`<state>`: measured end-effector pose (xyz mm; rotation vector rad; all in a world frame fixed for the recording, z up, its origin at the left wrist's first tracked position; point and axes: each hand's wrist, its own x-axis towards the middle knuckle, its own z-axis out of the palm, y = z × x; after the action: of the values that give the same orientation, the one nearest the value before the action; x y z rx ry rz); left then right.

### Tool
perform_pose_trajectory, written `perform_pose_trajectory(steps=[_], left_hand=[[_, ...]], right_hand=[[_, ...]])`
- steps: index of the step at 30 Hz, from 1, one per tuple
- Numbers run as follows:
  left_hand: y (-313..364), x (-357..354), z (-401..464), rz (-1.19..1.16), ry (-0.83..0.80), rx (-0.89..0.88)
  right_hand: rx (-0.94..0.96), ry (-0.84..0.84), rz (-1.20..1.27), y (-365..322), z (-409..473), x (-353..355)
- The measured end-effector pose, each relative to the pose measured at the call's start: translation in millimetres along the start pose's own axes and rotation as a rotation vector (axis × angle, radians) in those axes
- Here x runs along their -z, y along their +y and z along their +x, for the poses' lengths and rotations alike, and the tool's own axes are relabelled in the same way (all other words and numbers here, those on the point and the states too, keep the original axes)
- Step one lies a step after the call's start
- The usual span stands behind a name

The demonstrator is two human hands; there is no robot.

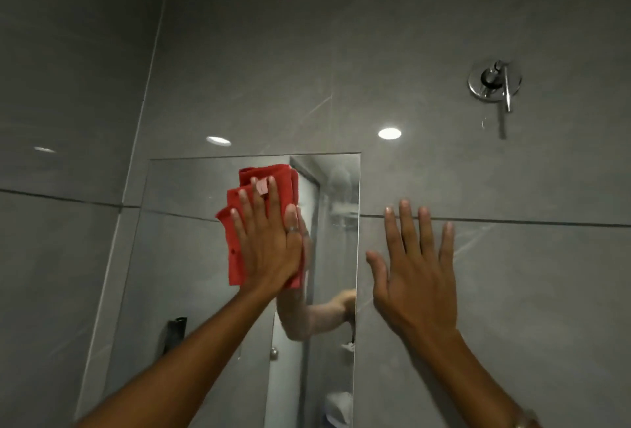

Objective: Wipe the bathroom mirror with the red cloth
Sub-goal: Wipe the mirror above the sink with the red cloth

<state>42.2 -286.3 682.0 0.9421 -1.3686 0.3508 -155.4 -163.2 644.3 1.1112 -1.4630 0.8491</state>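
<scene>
Two hands up, one wiping

Both palms flat. Left hand (pixel 266 243) spread open, pressing the cloth (pixel 261 222) onto the mirror (pixel 191 257), upper middle of the glass, just below the top edge. Not gripped, only pinned by palm + fingers. Right hand (pixel 415 274) open, fingers splayed, on or close to the tile wall (pixel 512 291) just beside the mirror's rt edge; contact not certain.

Risks, as judged:
- cloth folded in loose layers; w/ no grip it could slip or bunch if pressure eases.
- haze near the rt edge may be missed.
- glossy tile: bracing hand could slide.
</scene>
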Motion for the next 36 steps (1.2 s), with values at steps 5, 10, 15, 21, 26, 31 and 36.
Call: perform_pose_trajectory(steps=[5,10,15,21,26,31,36], left_hand=[[73,7,66,-0.044,-0.015,0.016],[83,0,44,0.023,-0.042,-0.421],[5,-1,-26,0.138,-0.153,-0.741],[-14,12,38,0.064,-0.080,-0.206],[61,8,76,0.016,-0.069,-0.212],[83,5,32,0.025,-0.076,-0.362],[72,-3,-53,-0.004,-0.120,-0.417]], right_hand=[[0.018,0.053,-0.022,1,0,-8],[-0.016,0.081,0.005,3,-3,-9],[-0.102,0.087,0.047,4,-11,0],[-0.094,0.048,0.012,3,-14,4],[-0.090,0.086,0.009,4,-15,0],[-0.057,0.093,-0.012,3,-33,-11],[-0.004,0.105,-0.015,1,-73,-19]])
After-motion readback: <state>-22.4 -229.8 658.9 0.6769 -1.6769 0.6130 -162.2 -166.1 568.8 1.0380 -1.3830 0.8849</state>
